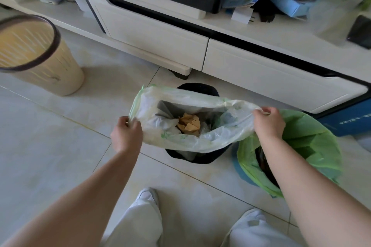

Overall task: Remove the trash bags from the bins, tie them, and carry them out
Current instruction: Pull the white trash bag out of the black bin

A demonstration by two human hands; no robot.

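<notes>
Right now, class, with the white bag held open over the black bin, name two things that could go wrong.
The white bag is gripped only at two rim edges by the left hand and right hand, so thin plastic could tear. Its mouth is wide open, so the brown paper might spill if it tips over the black bin.

Both arms reach forward, left hand [126,134] and right hand [268,121] with fingers pinched closed.
</notes>
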